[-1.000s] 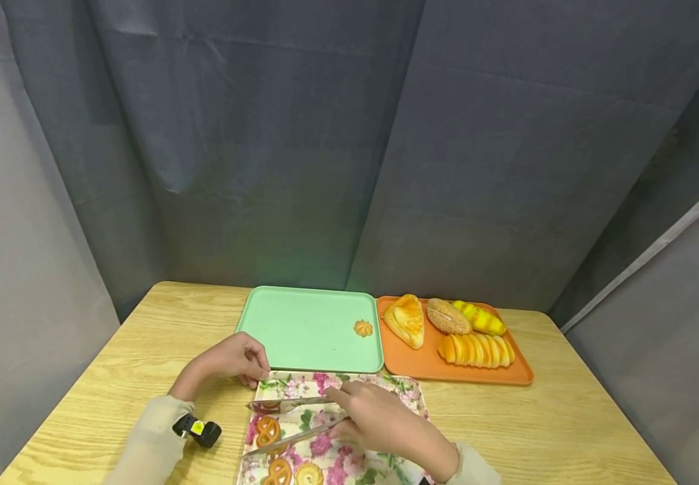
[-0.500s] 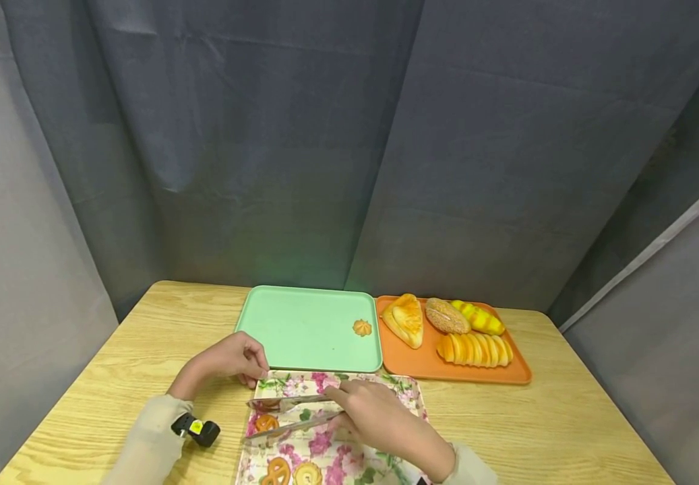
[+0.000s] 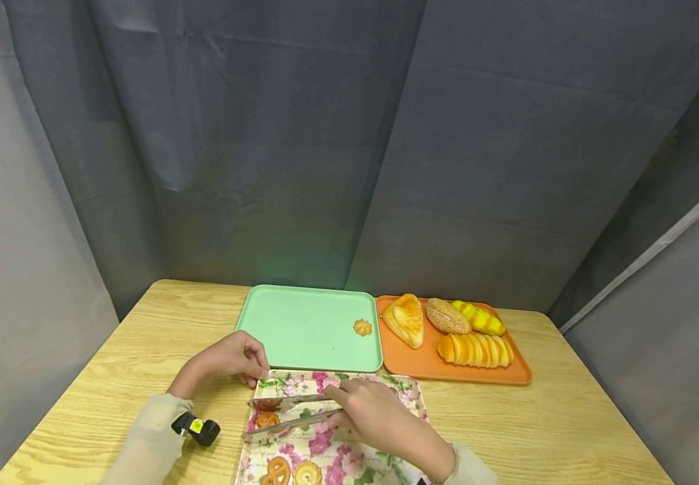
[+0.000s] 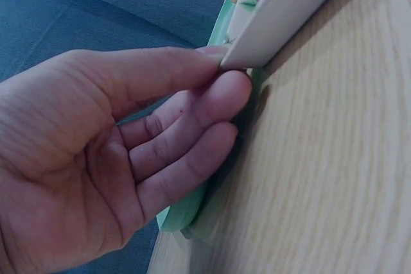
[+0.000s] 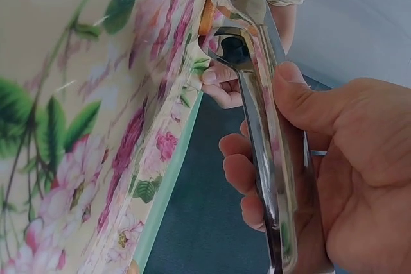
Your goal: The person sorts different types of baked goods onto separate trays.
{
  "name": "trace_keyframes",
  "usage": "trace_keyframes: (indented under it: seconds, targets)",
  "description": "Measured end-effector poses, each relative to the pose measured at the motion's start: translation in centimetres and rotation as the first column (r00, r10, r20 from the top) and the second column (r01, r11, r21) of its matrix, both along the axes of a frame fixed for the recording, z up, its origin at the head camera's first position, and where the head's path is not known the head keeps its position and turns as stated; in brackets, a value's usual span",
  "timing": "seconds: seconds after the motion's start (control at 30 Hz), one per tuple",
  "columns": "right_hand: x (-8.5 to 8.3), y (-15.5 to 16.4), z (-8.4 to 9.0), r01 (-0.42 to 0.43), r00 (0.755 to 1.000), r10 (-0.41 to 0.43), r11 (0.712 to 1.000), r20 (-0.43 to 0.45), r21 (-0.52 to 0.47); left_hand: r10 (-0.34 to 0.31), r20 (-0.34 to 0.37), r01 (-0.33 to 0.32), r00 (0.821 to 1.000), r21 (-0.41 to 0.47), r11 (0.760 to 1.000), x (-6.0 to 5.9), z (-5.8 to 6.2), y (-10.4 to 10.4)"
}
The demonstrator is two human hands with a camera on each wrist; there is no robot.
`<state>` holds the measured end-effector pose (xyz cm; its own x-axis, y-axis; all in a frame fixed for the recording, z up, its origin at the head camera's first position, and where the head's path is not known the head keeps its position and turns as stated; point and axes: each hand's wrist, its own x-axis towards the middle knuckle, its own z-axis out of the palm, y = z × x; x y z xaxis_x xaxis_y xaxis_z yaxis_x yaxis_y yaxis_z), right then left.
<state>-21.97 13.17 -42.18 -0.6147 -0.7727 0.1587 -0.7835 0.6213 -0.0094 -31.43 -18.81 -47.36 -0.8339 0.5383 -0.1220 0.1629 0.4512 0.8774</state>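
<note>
While tongs clasped in right hand: no legible writing.

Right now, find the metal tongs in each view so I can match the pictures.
Head: tongs lie low centre, over the flowered tray, in the right hand.
Left wrist: not in it.
Right wrist: tongs run up the centre-right, gripped.
Shared landmark: the flowered tray.

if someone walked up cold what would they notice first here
Probably the right hand gripping metal tongs closed around a pretzel cookie on the floral tray at the table's near edge. The left hand steadies that tray's far left corner. Behind, an orange tray of breads sits right of a green tray.
</note>
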Motion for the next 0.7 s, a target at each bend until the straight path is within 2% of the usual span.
trace_keyframes:
  seconds: [0.43, 0.7]
  targets:
    - [0.0, 0.3, 0.0, -0.042, 0.997, 0.040, 0.998, -0.065, -0.036, -0.004, -0.010, 0.004, 1.000, -0.014, 1.000, -0.1, -0.2, 0.1]
    - [-0.2, 0.8, 0.9, -0.058, 0.991, 0.046, 0.994, -0.122, -0.093, 0.000, -0.005, 0.000, 1.000, -0.007, 1.000, -0.1, -0.1, 0.0]
